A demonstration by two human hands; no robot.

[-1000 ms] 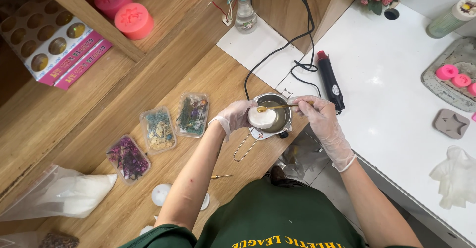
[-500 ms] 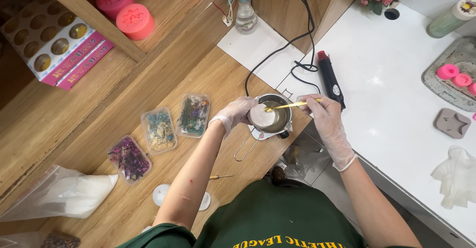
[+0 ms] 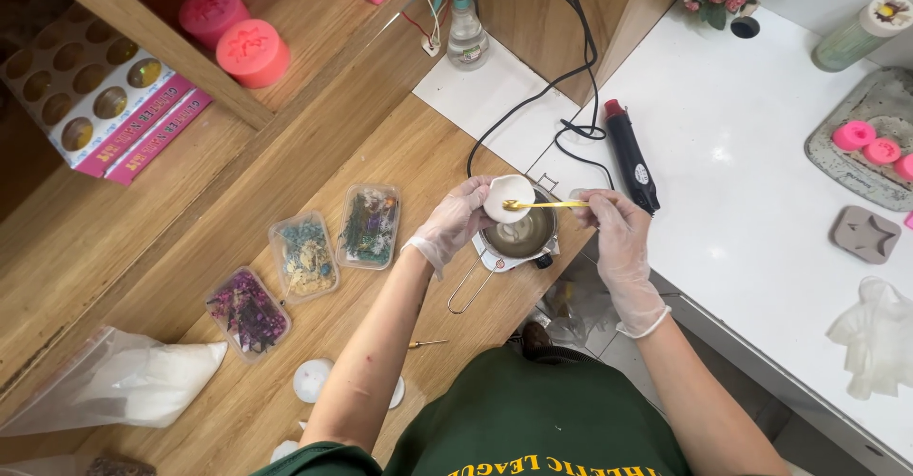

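A view from above of a person in a dark green top working at a wooden surface. The landmark is a small metal melting pot near the middle of the view, at the surface's right edge, with a wire handle pointing back toward the person.

Far left of the pot, at the near left corner of the surface, lies a clear plastic bag of white granules. Up and to the left of the pot, on a lower shelf, sits a tray of round gold-foiled cups; above it, on a higher shelf, stand two pink round moulds.

Just left of the pot, three clear plastic boxes of dried flowers lie in a slanting row, close together. Below them, nearer the person, rest small white wax discs.

The left hand, in a thin clear glove, is clamped around a small white bowl, holding it tilted directly over the pot. The right hand, also gloved, pinches the handle of a gold spoon, whose tip lies in the bowl.

Behind the pot stands a clear spray bottle. Right of the pot, on a white surface, lies a black heat gun with its black cord running up to a wall socket. Farther right are a grey star-shaped mould, a grey tray with pink pieces, and a crumpled clear glove.
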